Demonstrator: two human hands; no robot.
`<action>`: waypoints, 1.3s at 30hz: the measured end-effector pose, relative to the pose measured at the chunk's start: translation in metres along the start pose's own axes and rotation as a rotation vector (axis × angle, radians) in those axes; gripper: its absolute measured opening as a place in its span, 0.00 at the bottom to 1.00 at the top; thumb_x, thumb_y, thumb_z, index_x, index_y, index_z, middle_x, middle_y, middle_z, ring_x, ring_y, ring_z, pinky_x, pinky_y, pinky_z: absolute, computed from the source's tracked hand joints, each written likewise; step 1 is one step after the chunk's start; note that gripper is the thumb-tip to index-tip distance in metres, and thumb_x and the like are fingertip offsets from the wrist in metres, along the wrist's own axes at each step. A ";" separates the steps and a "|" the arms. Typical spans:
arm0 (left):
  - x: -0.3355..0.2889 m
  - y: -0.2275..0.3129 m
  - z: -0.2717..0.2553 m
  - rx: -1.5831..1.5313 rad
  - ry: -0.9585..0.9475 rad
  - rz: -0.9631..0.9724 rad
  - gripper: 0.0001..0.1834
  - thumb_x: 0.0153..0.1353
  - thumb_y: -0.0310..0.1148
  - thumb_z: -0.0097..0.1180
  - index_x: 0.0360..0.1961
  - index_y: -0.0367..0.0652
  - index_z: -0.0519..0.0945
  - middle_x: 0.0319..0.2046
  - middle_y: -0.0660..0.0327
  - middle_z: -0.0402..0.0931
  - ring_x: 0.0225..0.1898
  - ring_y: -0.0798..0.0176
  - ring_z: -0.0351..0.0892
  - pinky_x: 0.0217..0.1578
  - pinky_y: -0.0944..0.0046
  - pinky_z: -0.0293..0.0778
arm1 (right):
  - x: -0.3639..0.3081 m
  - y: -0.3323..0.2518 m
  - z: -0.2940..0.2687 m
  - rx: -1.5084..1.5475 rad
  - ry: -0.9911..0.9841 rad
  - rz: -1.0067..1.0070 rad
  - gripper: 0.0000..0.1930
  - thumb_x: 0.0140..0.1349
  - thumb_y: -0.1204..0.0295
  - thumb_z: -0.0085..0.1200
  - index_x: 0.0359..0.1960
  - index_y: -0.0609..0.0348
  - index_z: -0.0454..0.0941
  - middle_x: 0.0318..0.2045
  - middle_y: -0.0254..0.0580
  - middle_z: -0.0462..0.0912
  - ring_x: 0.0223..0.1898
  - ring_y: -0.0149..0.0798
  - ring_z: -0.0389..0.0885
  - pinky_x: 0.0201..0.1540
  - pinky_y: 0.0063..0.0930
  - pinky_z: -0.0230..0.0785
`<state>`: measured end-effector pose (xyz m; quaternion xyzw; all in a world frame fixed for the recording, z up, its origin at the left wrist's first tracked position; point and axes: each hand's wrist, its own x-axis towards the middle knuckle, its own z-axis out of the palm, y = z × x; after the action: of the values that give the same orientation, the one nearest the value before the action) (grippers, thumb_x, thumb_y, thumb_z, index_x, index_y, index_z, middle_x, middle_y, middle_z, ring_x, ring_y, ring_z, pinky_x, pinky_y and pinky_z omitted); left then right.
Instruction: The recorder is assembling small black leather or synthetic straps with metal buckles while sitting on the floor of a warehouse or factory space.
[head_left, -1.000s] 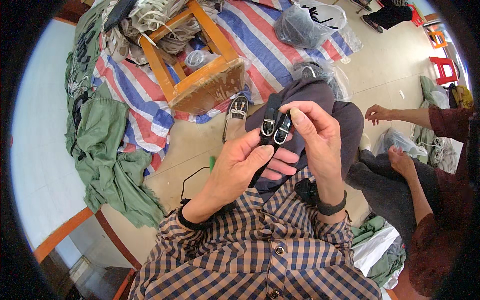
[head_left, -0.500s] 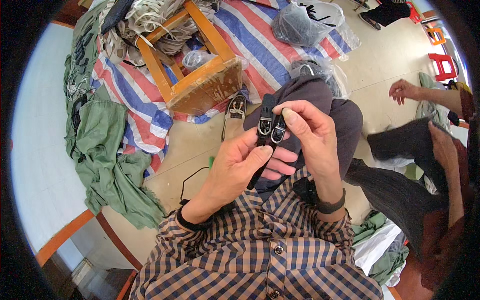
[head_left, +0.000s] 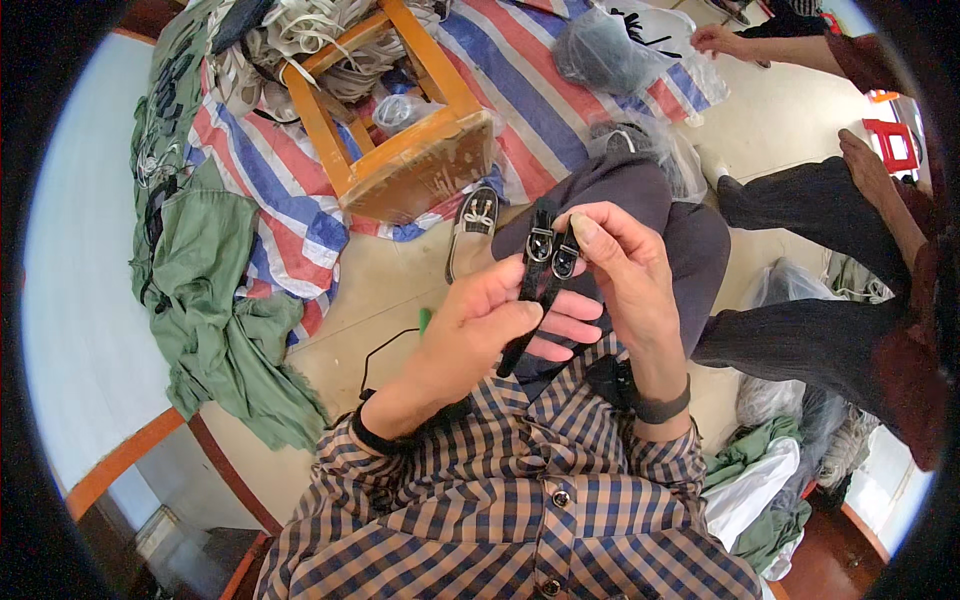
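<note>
Two short black straps with silver buckles are held side by side over my lap. The left one (head_left: 540, 246) stands slightly higher than the right one (head_left: 564, 262). My left hand (head_left: 478, 325) grips their lower ends under its thumb, its other fingers reaching out behind them. Thumb and fingertips of my right hand (head_left: 628, 270) pinch the top of the right strap, partly hiding it. Below the hands, a loose strap end points down toward my checked shirt (head_left: 450, 500).
A wooden stool (head_left: 420, 170) lies tipped over on a striped plastic sheet (head_left: 510, 50), by a heap of pale straps (head_left: 300, 30). Green cloth (head_left: 215, 270) spreads at left. A clear bag of dark pieces (head_left: 600, 55) lies at the far side. Another person (head_left: 820, 210) is close at right.
My hands still hold the straps, now tilted a little differently and slightly further right. At right, the other person has shifted, one arm now reaching toward the far bag.
</note>
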<state>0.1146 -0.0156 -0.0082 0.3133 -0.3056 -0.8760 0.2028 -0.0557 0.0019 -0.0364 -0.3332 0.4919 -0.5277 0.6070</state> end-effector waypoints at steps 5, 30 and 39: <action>-0.007 0.001 -0.014 -0.050 -0.019 0.004 0.23 0.59 0.24 0.34 0.57 0.32 0.60 0.46 0.45 0.72 0.45 0.51 0.76 0.42 0.60 0.75 | 0.002 0.001 0.002 -0.011 -0.017 -0.045 0.09 0.62 0.70 0.48 0.37 0.64 0.75 0.32 0.32 0.77 0.30 0.22 0.70 0.35 0.15 0.63; -0.015 -0.008 -0.059 -0.057 0.190 0.132 0.21 0.63 0.29 0.35 0.56 0.35 0.63 0.46 0.43 0.71 0.43 0.52 0.77 0.37 0.64 0.76 | 0.034 0.006 0.004 0.240 0.024 0.069 0.10 0.62 0.67 0.49 0.37 0.61 0.75 0.27 0.33 0.76 0.28 0.26 0.72 0.37 0.23 0.68; -0.028 -0.002 -0.083 0.037 0.327 0.220 0.21 0.62 0.31 0.37 0.55 0.33 0.63 0.41 0.49 0.75 0.28 0.64 0.76 0.31 0.68 0.74 | 0.085 0.018 0.003 0.392 0.086 0.104 0.08 0.61 0.70 0.51 0.38 0.60 0.73 0.29 0.34 0.77 0.27 0.27 0.72 0.37 0.25 0.69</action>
<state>0.1902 -0.0328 -0.0495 0.4198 -0.3169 -0.7803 0.3384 -0.0505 -0.0770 -0.0732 -0.1599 0.4218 -0.5951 0.6651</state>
